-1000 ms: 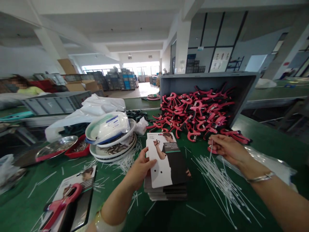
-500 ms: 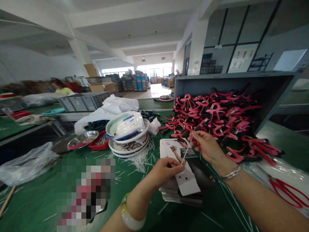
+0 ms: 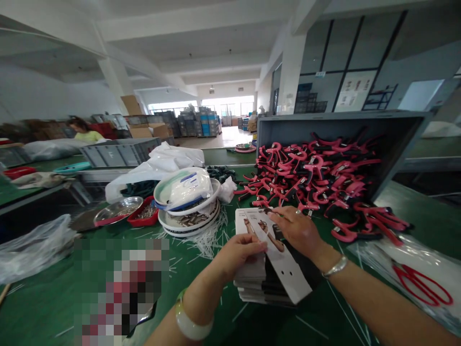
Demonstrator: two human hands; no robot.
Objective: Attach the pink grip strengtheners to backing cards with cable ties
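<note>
A stack of printed cards [image 3: 252, 283] lies on the green table [image 3: 194, 307], with a loose white card [image 3: 286, 269] tilted across its top. My left hand [image 3: 241, 252] is closed at the left edge of that card, thumb over it; the fingertips are partly hidden. At the card's upper end, my right hand [image 3: 297, 230] has its fingers bent and pressed together on the card. No white tie can be made out between the hands. Behind them, pink and black clamps [image 3: 317, 168] spill from a grey crate [image 3: 399, 139] lying on its side.
Stacked white trays [image 3: 189, 211], a steel bowl [image 3: 120, 210] and a red tray [image 3: 144, 211] stand at the left. White ties [image 3: 212, 238] are scattered beside them. Red-handled scissors [image 3: 421, 283] lie on plastic at the right. A person [image 3: 86, 132] is in the background.
The white tie that was stretched between my hands no longer shows. My right hand has come down onto the card's upper part, and the loose card has shifted toward the lower right.
</note>
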